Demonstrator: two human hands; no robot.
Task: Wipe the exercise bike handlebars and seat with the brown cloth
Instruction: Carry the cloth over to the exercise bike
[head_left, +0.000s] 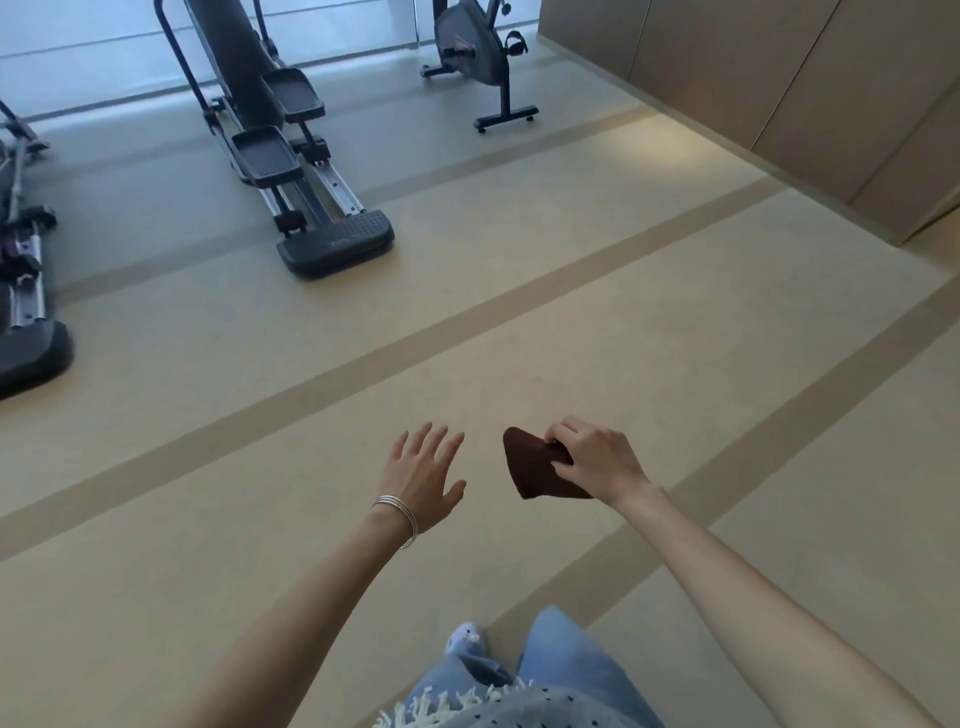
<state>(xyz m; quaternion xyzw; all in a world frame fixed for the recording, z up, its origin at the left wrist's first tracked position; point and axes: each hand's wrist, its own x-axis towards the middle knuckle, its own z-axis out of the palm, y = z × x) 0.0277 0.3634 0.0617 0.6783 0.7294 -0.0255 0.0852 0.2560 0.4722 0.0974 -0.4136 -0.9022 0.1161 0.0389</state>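
My right hand (597, 460) grips a folded brown cloth (532, 465) in front of me at waist height. My left hand (423, 475) is held out beside it, fingers spread, holding nothing, with silver bangles on the wrist. The exercise bike (475, 52) stands far ahead at the top of the view, by the window; only its grey body, a pedal and its base feet show. Its handlebars and seat are cut off by the top edge.
An elliptical trainer (275, 150) stands at the upper left, with part of another machine (23, 291) at the left edge. A beige panelled wall (779, 93) runs along the upper right. Beige floor with darker stripes (467, 322) lies between me and the bike.
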